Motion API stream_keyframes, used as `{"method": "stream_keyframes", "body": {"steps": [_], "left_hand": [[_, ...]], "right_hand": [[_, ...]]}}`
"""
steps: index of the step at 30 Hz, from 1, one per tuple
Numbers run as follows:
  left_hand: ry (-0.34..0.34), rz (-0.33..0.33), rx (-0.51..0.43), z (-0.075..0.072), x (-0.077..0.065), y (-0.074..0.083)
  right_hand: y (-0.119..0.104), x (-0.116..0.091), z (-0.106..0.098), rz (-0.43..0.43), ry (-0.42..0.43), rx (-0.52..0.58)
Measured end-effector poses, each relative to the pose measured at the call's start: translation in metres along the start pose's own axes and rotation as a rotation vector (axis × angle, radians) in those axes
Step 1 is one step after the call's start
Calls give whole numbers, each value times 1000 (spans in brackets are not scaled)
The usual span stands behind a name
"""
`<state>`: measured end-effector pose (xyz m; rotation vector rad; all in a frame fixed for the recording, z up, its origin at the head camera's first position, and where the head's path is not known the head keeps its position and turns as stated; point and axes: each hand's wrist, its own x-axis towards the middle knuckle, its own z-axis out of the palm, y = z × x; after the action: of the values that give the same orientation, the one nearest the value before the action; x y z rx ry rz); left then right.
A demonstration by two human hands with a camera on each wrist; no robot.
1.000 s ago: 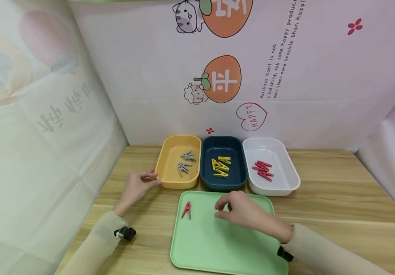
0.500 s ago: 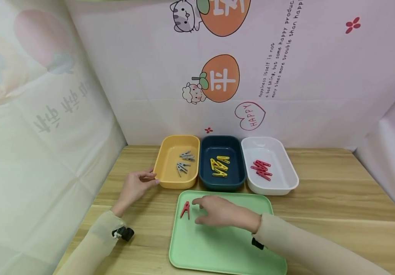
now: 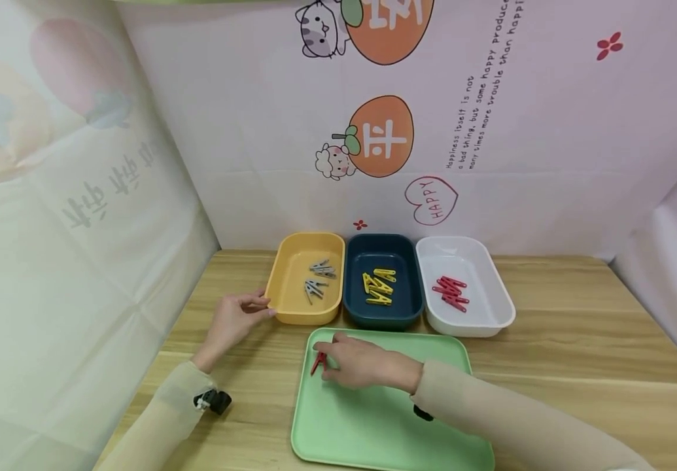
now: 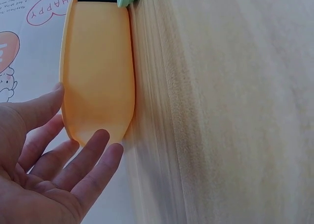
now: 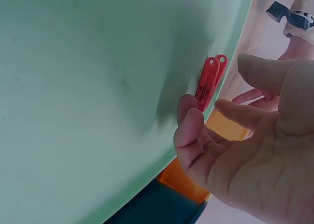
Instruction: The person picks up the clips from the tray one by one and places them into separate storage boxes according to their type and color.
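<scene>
My left hand (image 3: 231,326) rests at the near left corner of the yellow bin (image 3: 273,278). In the left wrist view its thumb touches the bin's rim and its fingers spread loosely by the end wall. My right hand (image 3: 354,361) is over the upper left of the green tray (image 3: 397,425), about a red clothespin (image 3: 318,361). The right wrist view has that clothespin (image 5: 208,84) lying on the tray between thumb and fingers, with the thumb apart from it. The other fingers are loosely bent and hold nothing.
Grey clothespins (image 3: 316,288) lie in the yellow bin. Beside it, a dark blue bin (image 3: 382,248) holds several yellow clothespins (image 3: 378,284), and a white bin (image 3: 491,307) several red clothespins (image 3: 450,291). Behind the bins hangs a printed cloth (image 3: 256,131); wooden tabletop (image 3: 562,333) extends rightward.
My right hand has moved left across the green tray to the red clothespin, its thumb and fingers now around it. The left hand has stayed at the yellow bin.
</scene>
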<state>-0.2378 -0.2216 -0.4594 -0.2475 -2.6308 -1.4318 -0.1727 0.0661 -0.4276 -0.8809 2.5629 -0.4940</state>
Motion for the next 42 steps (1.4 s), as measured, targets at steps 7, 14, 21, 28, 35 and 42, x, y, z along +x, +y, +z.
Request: {"method": "stream_keyframes", "body": {"steps": [7, 14, 21, 28, 35, 42], "left_hand": [[0, 2, -2, 1, 1, -1], [-1, -5, -11, 1, 0, 0], [2, -4, -1, 0, -1, 0], [1, -3, 4, 1, 0, 0], [0, -10, 0, 2, -1, 1], [-1, -20, -5, 1, -1, 2]], "right_hand": [[2, 0, 2, 6, 29, -9], [12, -13, 6, 12, 53, -12], [19, -26, 9, 12, 78, -58], [32, -42, 10, 21, 100, -31], [39, -57, 7, 91, 81, 9], [37, -57, 9, -15, 76, -80]]}}
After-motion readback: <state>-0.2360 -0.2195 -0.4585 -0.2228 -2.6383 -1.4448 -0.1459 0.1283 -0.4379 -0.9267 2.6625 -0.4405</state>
